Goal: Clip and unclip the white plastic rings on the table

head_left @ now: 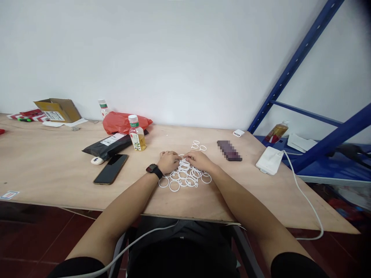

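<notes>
A heap of white plastic curtain rings [183, 175], some showing a small eyelet, lies on the wooden table between my forearms. My left hand [168, 162], with a black watch on its wrist, rests at the far left side of the heap, its fingers bent inward. Opposite it, my right hand [198, 160] reaches over the heap's far right side with fingers curled. The fingertips of both hands come close together at a white ring near the top of the heap; their exact grip is partly hidden. Beyond my right hand lie three separate rings [202, 148].
Left on the table [156, 206] are a phone [111, 170], a black parcel [108, 146], a drink bottle [137, 135], a red bag [116, 121] and a cardboard box [62, 111]. Rightward are a pixelated dark object [228, 150], a white power bank [269, 161] with cable, and a blue rack [292, 54].
</notes>
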### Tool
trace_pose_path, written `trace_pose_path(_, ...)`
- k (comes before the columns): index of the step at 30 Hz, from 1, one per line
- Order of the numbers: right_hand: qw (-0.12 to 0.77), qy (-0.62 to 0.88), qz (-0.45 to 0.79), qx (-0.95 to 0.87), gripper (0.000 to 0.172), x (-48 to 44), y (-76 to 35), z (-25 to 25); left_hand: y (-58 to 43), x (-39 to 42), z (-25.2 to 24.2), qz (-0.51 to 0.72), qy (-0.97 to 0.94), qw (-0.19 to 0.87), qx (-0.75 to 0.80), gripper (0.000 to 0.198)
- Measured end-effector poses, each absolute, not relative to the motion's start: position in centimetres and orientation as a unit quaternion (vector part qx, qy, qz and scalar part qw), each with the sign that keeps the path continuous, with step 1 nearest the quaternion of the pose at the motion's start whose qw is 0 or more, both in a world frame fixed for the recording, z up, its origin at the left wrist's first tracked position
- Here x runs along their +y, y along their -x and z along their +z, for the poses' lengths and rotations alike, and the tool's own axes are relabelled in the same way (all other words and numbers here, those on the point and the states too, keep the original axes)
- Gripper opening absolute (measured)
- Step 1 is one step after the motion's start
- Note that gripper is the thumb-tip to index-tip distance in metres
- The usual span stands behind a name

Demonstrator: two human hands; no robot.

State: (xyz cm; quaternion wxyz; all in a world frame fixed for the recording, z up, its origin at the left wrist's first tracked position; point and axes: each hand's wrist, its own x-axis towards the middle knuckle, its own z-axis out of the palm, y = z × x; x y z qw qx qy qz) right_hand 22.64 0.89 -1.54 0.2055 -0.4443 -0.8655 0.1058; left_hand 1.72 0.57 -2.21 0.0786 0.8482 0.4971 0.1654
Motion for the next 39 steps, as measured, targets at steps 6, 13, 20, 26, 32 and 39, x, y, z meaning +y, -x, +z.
trace_pose_path(6, 0.203, 0.428, 0.091, -0.876, 0.023, 1.0, -22.5, -2.0, -1.7, 0.7, -2.3, 0.213, -0.816, 0.077, 0.532, 0.017)
trace_pose_path(13, 0.342, 0.430, 0.097, -0.830, 0.016, 0.4, -22.0, -1.5, -2.0, 0.2, -1.4, 0.335, -0.803, 0.073, 0.487, 0.017)
trace_pose_path(20, 0.416, 0.389, 0.087, -0.817, 0.015, -0.3, -21.5, -1.2, -2.2, -0.3, -0.9, 0.358, -0.833, 0.054, 0.419, 0.022)
trace_pose_path(26, 0.435, 0.342, 0.073, -0.830, 0.022, -0.4, -21.4, -1.0, -2.1, -0.4, -0.9, 0.400, -0.812, 0.037, 0.423, 0.020)
trace_pose_path(32, 0.471, 0.345, 0.053, -0.810, 0.019, -0.8, -21.1, -0.9, -2.1, -0.1, -1.1, 0.419, -0.819, 0.040, 0.391, 0.017)
trace_pose_path(39, 0.483, 0.368, 0.103, -0.788, 0.013, -1.0, -21.0, -0.2, -2.2, -0.5, -0.9, 0.425, -0.820, 0.041, 0.381, 0.017)
